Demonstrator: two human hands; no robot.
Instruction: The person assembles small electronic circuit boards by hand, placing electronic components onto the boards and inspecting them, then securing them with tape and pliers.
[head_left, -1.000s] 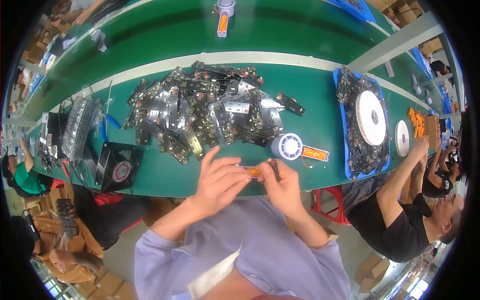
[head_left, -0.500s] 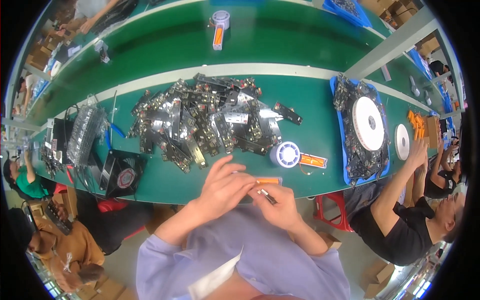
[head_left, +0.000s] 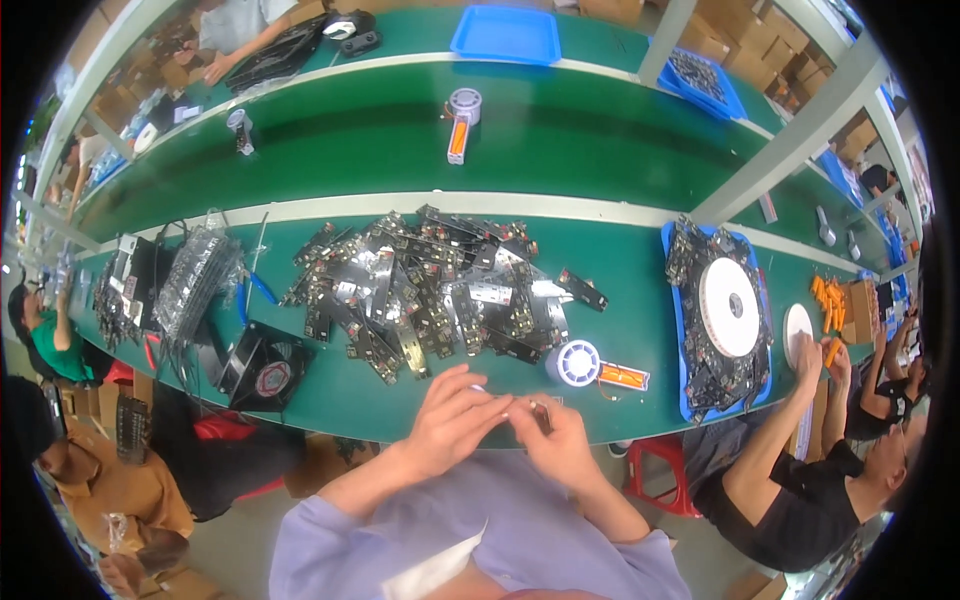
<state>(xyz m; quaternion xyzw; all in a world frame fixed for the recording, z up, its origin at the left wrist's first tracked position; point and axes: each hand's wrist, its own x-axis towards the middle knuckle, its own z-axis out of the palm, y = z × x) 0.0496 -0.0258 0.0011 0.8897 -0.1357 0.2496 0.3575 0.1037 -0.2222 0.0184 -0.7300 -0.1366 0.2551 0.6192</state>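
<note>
My left hand [head_left: 455, 418] and my right hand [head_left: 556, 442] meet over the table's near edge, fingertips pinched close together. A small dark part [head_left: 541, 416] shows between the thumb and fingers of my right hand; its kind is not clear. What the left fingertips pinch is hidden. Just beyond my hands spreads a heap of black circuit-board strips [head_left: 425, 290]. To the right of the heap lies a pale lilac handheld fan unit [head_left: 575, 364] with an orange battery [head_left: 622, 375] in its open handle. Neither hand touches it.
At right, a blue tray [head_left: 683, 392] holds more boards and a white reel [head_left: 729, 307]. A black cooling fan [head_left: 268, 368], blue-handled tool [head_left: 262, 288] and bagged parts [head_left: 197, 270] lie left. Another fan unit [head_left: 461, 125] sits on the raised strip beyond. Co-workers sit either side.
The view has tilted up, showing more of the far bench. My hands stay together; the small part in the right hand is now more covered. The orange piece behind my hands no longer shows.
</note>
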